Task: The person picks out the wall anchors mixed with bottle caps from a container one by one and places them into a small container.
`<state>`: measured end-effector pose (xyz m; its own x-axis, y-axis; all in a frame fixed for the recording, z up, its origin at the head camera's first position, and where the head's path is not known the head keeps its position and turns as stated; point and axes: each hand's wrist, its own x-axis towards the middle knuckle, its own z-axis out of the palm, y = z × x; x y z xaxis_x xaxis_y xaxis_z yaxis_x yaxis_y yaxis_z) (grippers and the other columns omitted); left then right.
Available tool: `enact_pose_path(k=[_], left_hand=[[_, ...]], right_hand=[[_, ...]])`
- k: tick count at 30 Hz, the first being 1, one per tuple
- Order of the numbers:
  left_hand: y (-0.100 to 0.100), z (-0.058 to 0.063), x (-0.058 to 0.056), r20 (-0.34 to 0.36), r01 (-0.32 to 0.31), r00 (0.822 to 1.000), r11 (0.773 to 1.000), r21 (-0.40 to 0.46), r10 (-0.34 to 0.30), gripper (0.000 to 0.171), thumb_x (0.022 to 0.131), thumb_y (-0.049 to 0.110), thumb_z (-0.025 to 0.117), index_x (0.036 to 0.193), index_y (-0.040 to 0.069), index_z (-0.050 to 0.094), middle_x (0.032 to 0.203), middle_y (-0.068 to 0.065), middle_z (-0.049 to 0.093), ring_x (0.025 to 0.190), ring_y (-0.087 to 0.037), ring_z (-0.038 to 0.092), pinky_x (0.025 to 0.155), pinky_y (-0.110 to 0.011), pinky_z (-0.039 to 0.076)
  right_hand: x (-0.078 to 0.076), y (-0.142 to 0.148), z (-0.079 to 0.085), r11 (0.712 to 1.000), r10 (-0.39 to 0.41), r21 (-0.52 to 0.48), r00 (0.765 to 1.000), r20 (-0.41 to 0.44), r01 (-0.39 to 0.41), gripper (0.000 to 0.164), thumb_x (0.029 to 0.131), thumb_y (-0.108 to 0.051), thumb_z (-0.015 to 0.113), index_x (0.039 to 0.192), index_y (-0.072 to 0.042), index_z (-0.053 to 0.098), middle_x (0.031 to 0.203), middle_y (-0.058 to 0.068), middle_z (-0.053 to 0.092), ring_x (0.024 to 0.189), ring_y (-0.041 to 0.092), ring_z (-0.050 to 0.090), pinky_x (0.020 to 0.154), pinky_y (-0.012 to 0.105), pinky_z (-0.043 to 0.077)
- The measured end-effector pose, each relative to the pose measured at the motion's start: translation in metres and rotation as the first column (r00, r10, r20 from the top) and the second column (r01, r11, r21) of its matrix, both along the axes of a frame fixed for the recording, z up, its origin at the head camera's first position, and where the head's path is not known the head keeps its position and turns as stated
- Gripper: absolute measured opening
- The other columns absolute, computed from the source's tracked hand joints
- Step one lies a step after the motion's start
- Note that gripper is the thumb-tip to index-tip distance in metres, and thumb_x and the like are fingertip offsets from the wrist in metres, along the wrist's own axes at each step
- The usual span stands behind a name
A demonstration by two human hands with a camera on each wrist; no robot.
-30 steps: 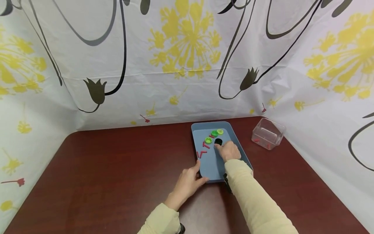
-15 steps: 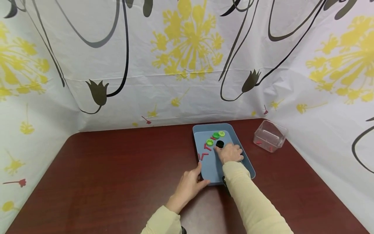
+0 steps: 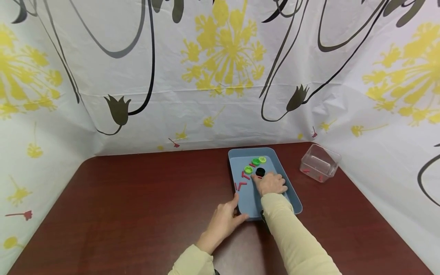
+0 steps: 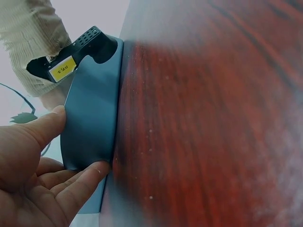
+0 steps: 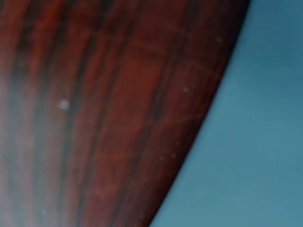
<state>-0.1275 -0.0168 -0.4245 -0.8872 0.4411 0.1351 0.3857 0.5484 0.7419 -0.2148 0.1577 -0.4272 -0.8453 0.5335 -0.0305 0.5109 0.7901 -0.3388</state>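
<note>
A blue-grey tray (image 3: 249, 206) lies on the table, and my left hand (image 3: 221, 223) holds its near left corner between thumb and fingers. In the left wrist view, the thumb and fingers of the left hand (image 4: 52, 175) touch the tray's outer wall (image 4: 92, 113). My right hand (image 3: 270, 184) is low inside the tray, just below a round black cap (image 3: 260, 172); its fingertips are hidden. A bit of red shows between cap and hand. Green rings (image 3: 248, 170) and several short red sticks (image 3: 242, 184) lie in the tray. The right wrist view shows only tray and table.
A clear plastic box (image 3: 319, 162) with a few red pieces in it stands right of the tray. The dark red wooden table (image 3: 137, 206) extends left. A white patterned cloth (image 3: 206, 126) hangs around the back and sides.
My right hand has shifted slightly back from the black cap, and a bit of red now shows beside it. My left hand stays at the tray's corner. The head view has tilted slightly.
</note>
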Motion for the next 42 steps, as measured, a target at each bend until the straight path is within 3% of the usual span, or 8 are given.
enact_pose_path(k=[16, 28, 42], left_hand=[[-0.0003, 0.0003, 0.0021, -0.021, 0.003, 1.000, 1.000, 0.008, -0.003, 0.072, 0.084, 0.030, 0.071, 0.140, -0.004, 0.040, 0.101, -0.018, 0.069, 0.086, -0.020, 0.068, 0.070, -0.030, 0.053], [-0.0006, -0.0024, -0.0008, -0.056, 0.001, 0.998, 1.000, -0.007, -0.002, 0.070, 0.085, 0.030, 0.070, 0.139, -0.005, 0.042, 0.105, -0.018, 0.069, 0.086, -0.019, 0.068, 0.070, -0.028, 0.053], [-0.0007, -0.0004, 0.0010, -0.029, -0.007, 1.000, 1.000, -0.019, 0.006, 0.071, 0.085, 0.032, 0.069, 0.140, -0.003, 0.041, 0.107, -0.018, 0.068, 0.088, -0.019, 0.068, 0.071, -0.029, 0.053]], right_hand=[[-0.0036, -0.0008, -0.0067, 0.999, -0.003, 0.042, 0.999, -0.035, 0.005, 0.073, 0.088, -0.055, 0.055, 0.113, 0.014, 0.054, 0.111, 0.035, 0.050, 0.104, 0.048, 0.047, 0.088, 0.063, 0.036], [-0.0069, -0.0005, -0.0077, 1.000, 0.008, -0.012, 1.000, -0.030, -0.008, 0.068, 0.089, -0.048, 0.050, 0.114, 0.015, 0.052, 0.111, 0.034, 0.050, 0.106, 0.049, 0.046, 0.090, 0.065, 0.033], [-0.0038, 0.0067, -0.0022, 0.997, 0.071, -0.015, 0.993, -0.095, -0.073, 0.056, 0.086, -0.042, 0.060, 0.107, 0.010, 0.055, 0.108, 0.032, 0.050, 0.104, 0.047, 0.046, 0.087, 0.065, 0.035]])
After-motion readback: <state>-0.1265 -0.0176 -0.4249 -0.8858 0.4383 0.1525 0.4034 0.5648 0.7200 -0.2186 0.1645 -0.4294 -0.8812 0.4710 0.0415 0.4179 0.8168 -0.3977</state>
